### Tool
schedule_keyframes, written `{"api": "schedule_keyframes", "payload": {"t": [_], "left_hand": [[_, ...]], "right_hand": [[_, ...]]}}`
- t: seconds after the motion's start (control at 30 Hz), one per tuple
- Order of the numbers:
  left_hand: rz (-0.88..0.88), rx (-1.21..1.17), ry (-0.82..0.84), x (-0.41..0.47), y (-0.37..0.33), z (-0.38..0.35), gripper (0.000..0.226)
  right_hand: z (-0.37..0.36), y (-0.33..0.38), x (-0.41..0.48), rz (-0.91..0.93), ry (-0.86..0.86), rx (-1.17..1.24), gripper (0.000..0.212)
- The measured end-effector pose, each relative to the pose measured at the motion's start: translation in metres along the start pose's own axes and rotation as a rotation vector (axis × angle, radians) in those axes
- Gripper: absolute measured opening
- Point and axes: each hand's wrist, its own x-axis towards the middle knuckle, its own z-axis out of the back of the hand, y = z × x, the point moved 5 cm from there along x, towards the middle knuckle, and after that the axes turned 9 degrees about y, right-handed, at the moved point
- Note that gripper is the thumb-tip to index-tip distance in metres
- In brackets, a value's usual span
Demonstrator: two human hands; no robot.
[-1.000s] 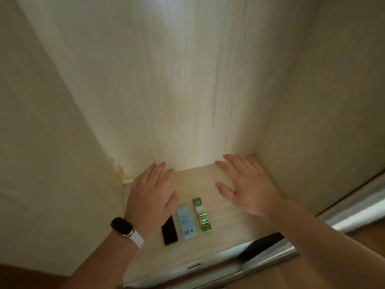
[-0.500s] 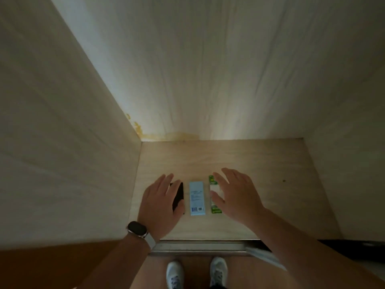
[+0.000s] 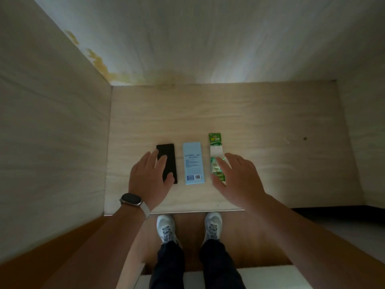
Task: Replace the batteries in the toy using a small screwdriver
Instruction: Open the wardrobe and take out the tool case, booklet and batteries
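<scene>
Three flat items lie side by side on the wooden shelf point(image 3: 260, 113). A black rectangular slab point(image 3: 167, 152) is on the left, a light-blue box point(image 3: 193, 163) in the middle and a green battery pack point(image 3: 215, 147) on the right. My left hand point(image 3: 149, 180), fingers spread, lies over the black slab's left and lower part. My right hand point(image 3: 239, 178) hovers flat with straight fingers over the lower half of the battery pack. Neither hand grips anything. No screwdriver shows.
Pale wood-grain walls enclose the shelf on the left, back and right; a yellow stain point(image 3: 100, 61) marks the back-left corner. The shelf's front edge point(image 3: 187, 210) is just behind my wrists. My white shoes point(image 3: 166, 228) stand on the brown floor below.
The view has tilted down and closer, from the back wall to the shelf. Both hands pulled back toward me, uncovering the far ends of the three items.
</scene>
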Motion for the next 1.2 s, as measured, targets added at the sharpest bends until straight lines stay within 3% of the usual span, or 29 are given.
{"api": "schedule_keyframes", "payload": {"t": [0.2,0.33,0.57,0.8,0.93,1.2], "left_hand": [[-0.014,0.011,0.088,0.032,0.016,-0.052,0.050],[0.078,0.000,0.081,0.042,0.023,-0.066,0.053],[0.247,-0.054,0.114,0.049,0.020,-0.087,0.082],[0.375,-0.202,0.120,0.053,0.025,-0.100,0.103],[0.395,-0.330,0.084,0.055,0.029,-0.105,0.098],[0.421,-0.584,0.046,0.050,0.023,-0.115,0.065]], "right_hand": [[-0.049,-0.013,0.021,-0.070,0.021,0.043,0.055],[-0.070,-0.024,0.027,-0.148,-0.027,0.136,0.049],[-0.097,-0.034,0.038,-0.395,-0.026,0.459,0.059],[-0.118,-0.034,0.050,-0.533,-0.022,0.563,0.043],[-0.118,-0.033,0.052,-0.544,-0.048,0.544,0.050],[-0.118,-0.027,0.059,-0.571,-0.069,0.517,0.054]]}}
